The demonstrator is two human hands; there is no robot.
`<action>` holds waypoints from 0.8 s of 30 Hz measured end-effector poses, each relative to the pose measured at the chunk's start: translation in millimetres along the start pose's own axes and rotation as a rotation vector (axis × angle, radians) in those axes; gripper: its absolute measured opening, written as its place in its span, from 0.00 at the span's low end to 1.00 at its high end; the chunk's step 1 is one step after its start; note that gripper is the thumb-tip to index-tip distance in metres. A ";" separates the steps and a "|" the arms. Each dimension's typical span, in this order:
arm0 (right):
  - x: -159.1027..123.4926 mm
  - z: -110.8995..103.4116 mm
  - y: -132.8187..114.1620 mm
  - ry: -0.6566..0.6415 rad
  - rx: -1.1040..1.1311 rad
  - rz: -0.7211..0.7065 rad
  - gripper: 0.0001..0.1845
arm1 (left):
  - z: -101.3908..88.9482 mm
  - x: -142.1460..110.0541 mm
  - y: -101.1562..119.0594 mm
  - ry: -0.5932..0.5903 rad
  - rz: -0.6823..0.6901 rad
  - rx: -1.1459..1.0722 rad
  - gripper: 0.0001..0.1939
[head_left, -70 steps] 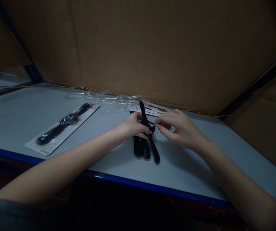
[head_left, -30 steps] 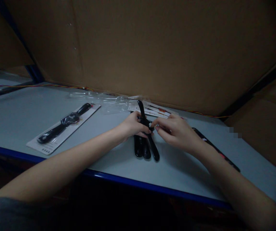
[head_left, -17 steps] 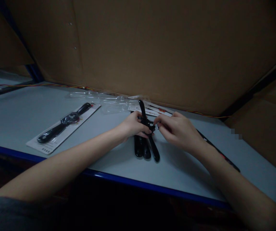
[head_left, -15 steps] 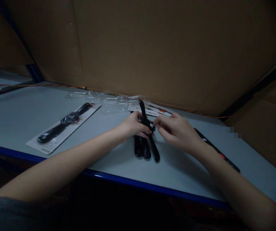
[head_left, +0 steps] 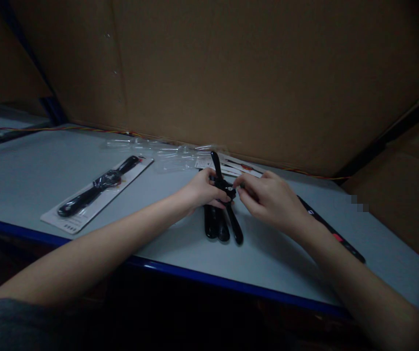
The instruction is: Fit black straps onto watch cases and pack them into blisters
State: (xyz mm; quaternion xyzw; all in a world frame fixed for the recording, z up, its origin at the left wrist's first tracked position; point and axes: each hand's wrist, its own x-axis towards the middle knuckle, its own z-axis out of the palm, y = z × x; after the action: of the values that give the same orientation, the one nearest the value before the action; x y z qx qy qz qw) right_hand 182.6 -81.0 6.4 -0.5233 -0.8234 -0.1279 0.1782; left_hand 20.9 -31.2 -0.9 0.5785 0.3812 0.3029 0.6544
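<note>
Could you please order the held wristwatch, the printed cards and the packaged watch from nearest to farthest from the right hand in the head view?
1. Black wristwatch: centre, touched by the right hand.
2. Printed cards: behind it.
3. Packaged watch: far left.

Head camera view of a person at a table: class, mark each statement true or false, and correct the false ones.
1. The left hand holds a black watch. True.
2. A carded watch lies to the right of the hands. False: it lies to their left.
3. Clear plastic sleeves lie beyond the hands, beside paper cards. True.
4. The right hand is holding scissors. False: its fingers are at the middle of the black watch.
5. A black strap lies on the table to the right of the right hand. True.
</note>
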 end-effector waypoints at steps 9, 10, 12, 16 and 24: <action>-2.5 4.6 -1.6 -0.043 0.162 -0.026 0.10 | 0.4 -1.1 1.0 0.018 -0.013 -0.009 0.24; -2.2 4.5 -1.2 -0.039 0.160 -0.036 0.11 | 0.3 -1.2 1.0 0.018 -0.016 -0.008 0.24; -1.2 3.6 -0.4 -0.032 0.141 -0.045 0.12 | -0.1 -0.9 0.8 0.009 -0.016 -0.004 0.24; 0.7 1.2 -0.2 -0.013 0.055 -0.051 0.12 | -0.7 0.6 -0.2 -0.010 -0.010 -0.012 0.23; 1.5 4.9 -5.2 0.021 -0.147 -0.010 0.13 | 0.5 0.1 -2.8 -0.040 -0.002 -0.025 0.22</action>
State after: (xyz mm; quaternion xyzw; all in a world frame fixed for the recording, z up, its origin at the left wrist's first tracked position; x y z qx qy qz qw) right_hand 176.5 -80.1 2.5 -0.5295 -0.8125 -0.1943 0.1472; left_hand 21.3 -31.8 -3.7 0.5761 0.3647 0.2952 0.6693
